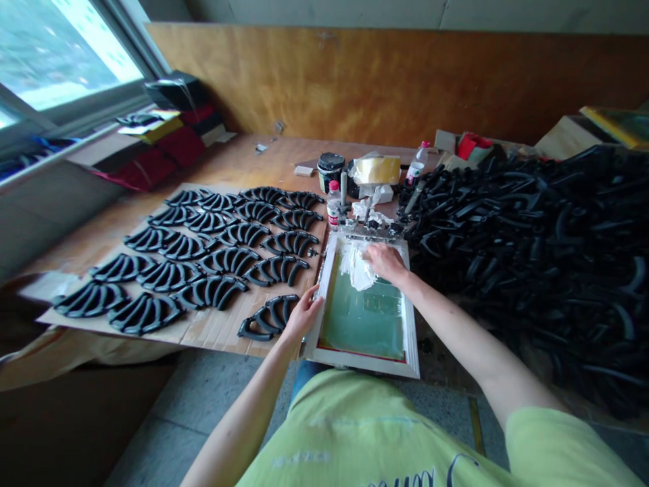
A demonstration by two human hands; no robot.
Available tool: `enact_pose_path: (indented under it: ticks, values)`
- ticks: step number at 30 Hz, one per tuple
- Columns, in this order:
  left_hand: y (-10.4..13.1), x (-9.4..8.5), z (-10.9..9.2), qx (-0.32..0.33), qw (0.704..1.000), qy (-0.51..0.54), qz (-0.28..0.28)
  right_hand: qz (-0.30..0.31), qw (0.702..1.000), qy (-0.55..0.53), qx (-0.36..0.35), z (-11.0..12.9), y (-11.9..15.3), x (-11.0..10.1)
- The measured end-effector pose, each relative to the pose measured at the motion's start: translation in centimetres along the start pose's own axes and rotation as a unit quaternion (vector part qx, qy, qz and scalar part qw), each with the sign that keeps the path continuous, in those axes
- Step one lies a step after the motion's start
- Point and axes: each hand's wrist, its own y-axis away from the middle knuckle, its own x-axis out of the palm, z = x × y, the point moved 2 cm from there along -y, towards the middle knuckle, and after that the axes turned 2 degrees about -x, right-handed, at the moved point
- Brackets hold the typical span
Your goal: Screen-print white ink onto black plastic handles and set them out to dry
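Observation:
A screen-printing frame [412, 345] with a green mesh lies in front of me, clamped at its far end to a metal hinge bar [372, 233]. My left hand [306, 310] is closed around the frame's left edge. On the far part of the mesh lies a white crumpled rag [359, 269], cloth or paper, and my right hand [385, 264] presses on it with bent fingers, holding its right side. Left of the frame, one group of curved black plastic parts [268, 318] lies near my left wrist.
Rows of curved black parts [172, 243] cover the cardboard [203, 328] on the left. A large heap of black parts [532, 237] rises on the right. Behind the frame stand a red-capped bottle [333, 205], a black tub [331, 172] and a tape roll [376, 170].

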Motion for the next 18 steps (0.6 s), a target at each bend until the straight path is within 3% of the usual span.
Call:
enact_pose_path:
  ticks: [3,6,9,13,16,18]
  values:
    - [0.1,-0.1,0.0,-0.005,1.000,0.004,0.000,0.014,0.994,-0.024,-0.101,0.6,3.0,-0.1]
    - [0.2,0.0,-0.1,-0.003,1.000,0.010,-0.005,0.048,0.982,-0.054,-0.173,0.6,4.1,-1.1]
    - [0.3,0.0,-0.2,0.000,1.000,0.012,-0.009,0.044,0.988,-0.057,-0.137,0.3,3.5,-1.6]
    - [0.3,0.0,-0.3,0.001,1.000,0.011,-0.010,-0.044,0.991,-0.056,-0.110,0.8,4.1,-0.5]
    - [0.4,0.0,-0.3,0.003,1.000,0.007,-0.008,-0.033,0.985,-0.087,-0.147,0.9,5.2,0.1]
    - [0.6,-0.1,-0.7,-0.001,1.000,0.008,-0.002,-0.023,0.987,-0.102,-0.121,0.5,4.5,-0.4]
